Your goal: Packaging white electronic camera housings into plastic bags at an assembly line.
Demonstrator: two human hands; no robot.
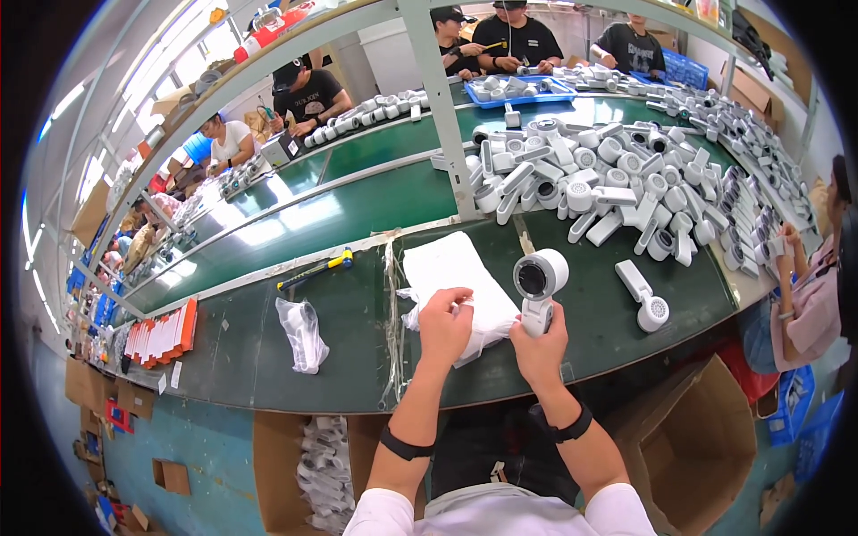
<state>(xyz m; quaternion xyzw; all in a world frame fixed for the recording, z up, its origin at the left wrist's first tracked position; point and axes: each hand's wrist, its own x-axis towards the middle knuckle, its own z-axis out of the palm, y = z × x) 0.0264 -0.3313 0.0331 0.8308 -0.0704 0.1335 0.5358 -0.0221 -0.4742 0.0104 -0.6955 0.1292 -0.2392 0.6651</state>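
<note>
My right hand [540, 344] grips the handle of a white hand-held device [539, 281] with a round dark-faced head, held upright over the green bench [232, 348]. Just to its left, my left hand [444, 323] pinches the near edge of a stack of white plastic bags [451, 268] lying flat on the bench. A second white device [645, 297] lies on its side to the right of my right hand, apart from it.
A large heap of the same white devices [617, 179] covers the bench's far right. A crumpled clear bag [302, 332], a yellow-handled tool [315, 270] and orange-white cards [161, 335] lie left. Open cardboard boxes [697, 438] stand below. Other people work across the conveyor and at right.
</note>
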